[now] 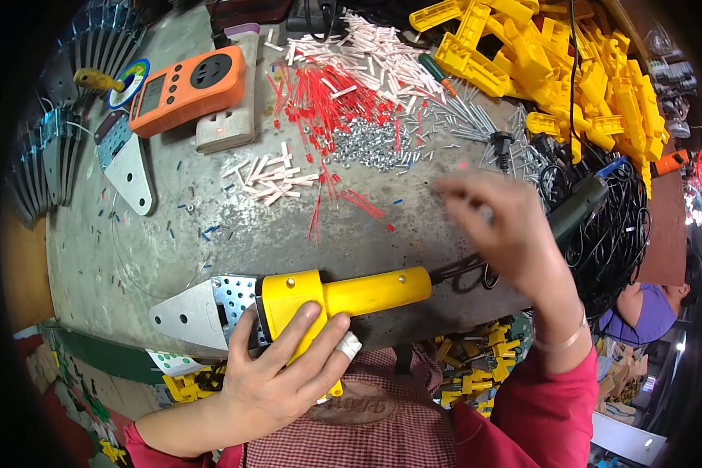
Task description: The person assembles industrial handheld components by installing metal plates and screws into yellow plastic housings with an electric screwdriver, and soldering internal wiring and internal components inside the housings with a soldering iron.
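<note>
A pipe welding iron [378,292] with a yellow plastic handle, a perforated metal collar and a flat grey heating plate [184,315] lies near the bench's front edge, plate to the left. My left hand [277,382] grips its wide yellow body from the near side, fingers over the top; one finger wears white tape. The black cord leaves the handle's right end. Over the bench to the right, my right hand [498,222] is raised with its fingers bent and smeared by motion. Whether it holds anything small cannot be made out. Long screws [476,117] lie just beyond it.
Beyond the iron lie loose nuts [366,144], red-wired lamps [327,93] and white sleeves [374,54]. An orange meter [189,90] stands at the back left. Yellow shells [554,70] heap at the back right, above coiled black cords [620,234]. A person [643,312] is at far right.
</note>
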A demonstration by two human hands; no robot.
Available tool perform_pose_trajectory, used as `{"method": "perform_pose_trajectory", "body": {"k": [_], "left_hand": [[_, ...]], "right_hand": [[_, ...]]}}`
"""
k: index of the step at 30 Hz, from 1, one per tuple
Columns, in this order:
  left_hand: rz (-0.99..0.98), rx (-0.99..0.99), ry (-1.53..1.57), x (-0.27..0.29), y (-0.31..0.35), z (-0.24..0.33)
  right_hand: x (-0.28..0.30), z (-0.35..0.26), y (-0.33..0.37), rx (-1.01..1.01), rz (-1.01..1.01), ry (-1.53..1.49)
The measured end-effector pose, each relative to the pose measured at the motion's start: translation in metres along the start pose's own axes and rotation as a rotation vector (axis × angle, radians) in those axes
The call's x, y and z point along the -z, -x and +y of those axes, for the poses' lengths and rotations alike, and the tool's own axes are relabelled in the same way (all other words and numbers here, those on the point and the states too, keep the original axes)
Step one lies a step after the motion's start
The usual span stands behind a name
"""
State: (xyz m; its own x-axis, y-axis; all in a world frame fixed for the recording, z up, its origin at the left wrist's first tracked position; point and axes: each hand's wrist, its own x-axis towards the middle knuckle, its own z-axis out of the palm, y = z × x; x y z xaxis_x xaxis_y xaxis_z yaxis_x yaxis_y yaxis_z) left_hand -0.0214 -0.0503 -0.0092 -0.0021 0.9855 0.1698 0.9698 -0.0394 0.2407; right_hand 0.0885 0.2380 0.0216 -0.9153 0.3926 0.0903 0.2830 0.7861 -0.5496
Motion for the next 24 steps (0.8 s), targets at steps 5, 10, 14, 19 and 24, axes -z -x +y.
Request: {"method": "perform_pose_trajectory", "body": {"k": [5,10,14,19,24], "left_hand": [[0.024,-0.013,0.012,-0.001,-0.003,-0.004],[0.047,-0.004,0.03,-0.003,0.0,-0.002],[0.077,-0.003,0.04,-0.007,0.0,-0.004],[0.069,0.004,0.02,-0.002,-0.003,-0.005],[0.088,0.032,-0.006,-0.005,-0.002,-0.002]], "right_hand": [[-0.016,0.028,-0.042,0.143,0.03,0.288],[-0.017,0.029,-0.054,0.114,-0.091,0.367],[-0.016,0.033,-0.057,0.095,-0.179,0.32],[-0.011,0.022,-0.058,0.129,-0.208,0.452],[-0.018,0.023,-0.06,0.178,-0.193,0.463]]}}
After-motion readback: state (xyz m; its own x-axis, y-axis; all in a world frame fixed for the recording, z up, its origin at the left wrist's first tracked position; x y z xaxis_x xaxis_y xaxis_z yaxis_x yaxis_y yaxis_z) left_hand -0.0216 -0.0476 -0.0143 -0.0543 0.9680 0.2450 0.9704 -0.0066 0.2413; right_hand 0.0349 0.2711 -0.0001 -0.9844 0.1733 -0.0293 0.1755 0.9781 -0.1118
